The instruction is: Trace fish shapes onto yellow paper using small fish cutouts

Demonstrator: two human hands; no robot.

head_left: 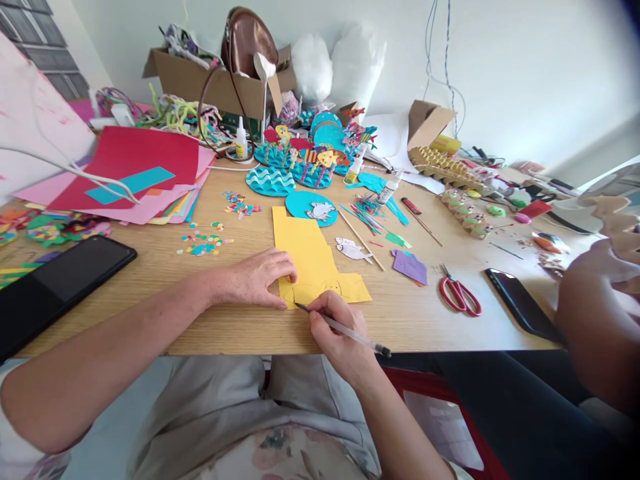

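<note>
A sheet of yellow paper with an irregular outline lies near the table's front edge. Thin drawn lines, among them rounded shapes, show along its lower part. My right hand grips a clear-barrelled pen, its tip touching the paper at the lower left drawing. My left hand rests on the paper's left edge, thumb and fingers apart, holding nothing. Just beyond the paper, a blue paper disc carries a white cut-out figure. To the right lie a paper fish and a thin wooden stick.
Red-handled scissors, a purple paper piece and a phone lie right. Another person's arm is at far right. A larger phone and stacked coloured sheets are left. Decorated blue pieces and glue bottles stand behind.
</note>
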